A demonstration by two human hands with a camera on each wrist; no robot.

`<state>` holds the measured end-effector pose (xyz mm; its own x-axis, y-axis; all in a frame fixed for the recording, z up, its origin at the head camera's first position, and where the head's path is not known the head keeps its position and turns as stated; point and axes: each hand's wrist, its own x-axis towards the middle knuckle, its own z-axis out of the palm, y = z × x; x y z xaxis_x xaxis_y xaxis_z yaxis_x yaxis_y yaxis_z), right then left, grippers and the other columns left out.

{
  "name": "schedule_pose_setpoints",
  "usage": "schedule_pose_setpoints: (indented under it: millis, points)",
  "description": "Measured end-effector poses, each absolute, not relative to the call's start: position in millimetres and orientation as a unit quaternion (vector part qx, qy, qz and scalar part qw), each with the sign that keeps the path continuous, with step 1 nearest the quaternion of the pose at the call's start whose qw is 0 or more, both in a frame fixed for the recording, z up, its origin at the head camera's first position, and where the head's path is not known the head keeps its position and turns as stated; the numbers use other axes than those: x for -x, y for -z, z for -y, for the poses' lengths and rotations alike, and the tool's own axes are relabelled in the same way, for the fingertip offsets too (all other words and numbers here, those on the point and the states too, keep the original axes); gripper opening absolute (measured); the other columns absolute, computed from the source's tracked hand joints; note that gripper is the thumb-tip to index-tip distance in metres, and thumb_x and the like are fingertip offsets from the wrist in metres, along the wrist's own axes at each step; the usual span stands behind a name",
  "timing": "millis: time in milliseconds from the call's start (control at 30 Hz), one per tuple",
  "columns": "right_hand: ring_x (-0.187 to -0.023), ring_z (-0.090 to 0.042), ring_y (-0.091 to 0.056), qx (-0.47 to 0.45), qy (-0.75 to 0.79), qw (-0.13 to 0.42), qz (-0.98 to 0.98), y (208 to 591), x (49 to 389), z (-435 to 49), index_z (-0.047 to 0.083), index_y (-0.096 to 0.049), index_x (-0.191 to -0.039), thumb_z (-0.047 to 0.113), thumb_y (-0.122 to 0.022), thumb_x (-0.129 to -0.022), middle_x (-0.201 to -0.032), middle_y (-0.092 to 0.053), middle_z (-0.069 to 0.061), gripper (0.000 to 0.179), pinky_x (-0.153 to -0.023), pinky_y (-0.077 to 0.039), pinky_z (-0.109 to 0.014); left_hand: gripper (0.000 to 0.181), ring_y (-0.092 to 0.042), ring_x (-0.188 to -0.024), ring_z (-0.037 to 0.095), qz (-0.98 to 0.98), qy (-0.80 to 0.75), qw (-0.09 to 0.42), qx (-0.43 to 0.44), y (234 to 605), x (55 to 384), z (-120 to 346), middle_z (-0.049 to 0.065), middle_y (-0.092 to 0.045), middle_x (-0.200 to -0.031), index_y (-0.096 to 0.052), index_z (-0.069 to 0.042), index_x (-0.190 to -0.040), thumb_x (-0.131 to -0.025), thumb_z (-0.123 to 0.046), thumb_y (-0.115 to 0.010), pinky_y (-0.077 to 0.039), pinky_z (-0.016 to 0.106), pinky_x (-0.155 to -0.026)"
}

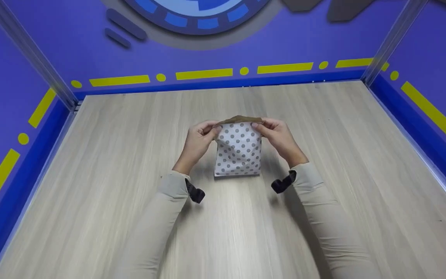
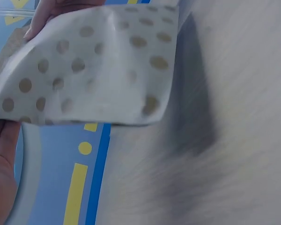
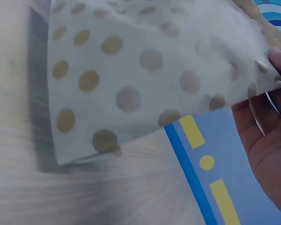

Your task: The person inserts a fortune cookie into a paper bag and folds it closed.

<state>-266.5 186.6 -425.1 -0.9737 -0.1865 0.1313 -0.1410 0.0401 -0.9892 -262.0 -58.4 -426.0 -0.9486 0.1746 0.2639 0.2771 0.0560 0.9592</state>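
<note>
A white paper bag with grey-brown polka dots is held up between both hands over the middle of the table. Its brown top edge runs across from one hand to the other. My left hand pinches the upper left corner, thumb on the dotted front. At the upper right corner my right hand pinches the bag the same way. The wrist views show the dotted side close up, with creases in the paper. What the bag contains is hidden.
A light wood-grain table spreads under both arms. Blue-purple panels with yellow dashes and dots enclose its back and sides. Metal posts stand at the back corners. A black strap device is worn on each wrist.
</note>
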Motion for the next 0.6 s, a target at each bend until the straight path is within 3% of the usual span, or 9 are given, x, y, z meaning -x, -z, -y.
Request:
schedule_pose_setpoints:
  millis: [133, 300, 467, 600]
  points:
    - [-0.082, -0.01, -0.065, 0.142, 0.685, 0.034, -0.714, 426.7, 267.4, -190.5, -0.002, -0.064, -0.119, 0.016, -0.063, -0.093, -0.091, -0.071, 0.002, 0.032, -0.08, -0.054, -0.024, 0.025, -0.064, -0.08, 0.009, 0.714, 0.674, 0.019, 0.19, 427.3, 264.4, 64.0, 0.011, -0.072, -0.098, -0.066, 0.001, -0.117, -0.093, -0.005, -0.061, -0.055, 0.024, -0.077]
    - [-0.095, -0.014, -0.067, 0.168, 0.672, 0.069, -0.717, 428.7, 268.6, -195.4, 0.006, -0.061, -0.128, 0.019, -0.063, -0.094, -0.113, -0.069, -0.001, 0.037, -0.083, -0.055, -0.027, 0.027, -0.067, -0.08, 0.012, 0.718, 0.659, 0.002, 0.222, 427.2, 266.8, 72.1, 0.017, -0.071, -0.1, -0.066, 0.001, -0.117, -0.091, -0.004, -0.063, -0.056, 0.026, -0.076]
    - [-0.096, -0.016, -0.067, 0.178, 0.645, 0.094, -0.737, 429.3, 268.1, -201.3, 0.009, -0.061, -0.13, 0.02, -0.063, -0.094, -0.119, -0.066, -0.008, 0.037, -0.083, -0.055, -0.028, 0.029, -0.066, -0.08, 0.012, 0.737, 0.629, -0.017, 0.244, 425.8, 267.4, 78.9, 0.018, -0.071, -0.1, -0.067, -0.004, -0.118, -0.09, -0.006, -0.065, -0.053, 0.023, -0.073]
    - [-0.097, -0.017, -0.067, 0.187, 0.628, 0.104, -0.748, 429.8, 267.6, -205.0, 0.007, -0.065, -0.124, 0.015, -0.061, -0.094, -0.121, -0.066, -0.01, 0.031, -0.083, -0.055, -0.029, 0.029, -0.066, -0.086, 0.011, 0.744, 0.613, -0.049, 0.259, 423.6, 266.7, 82.9, 0.016, -0.07, -0.11, -0.067, -0.004, -0.12, -0.091, -0.005, -0.064, -0.053, 0.023, -0.078]
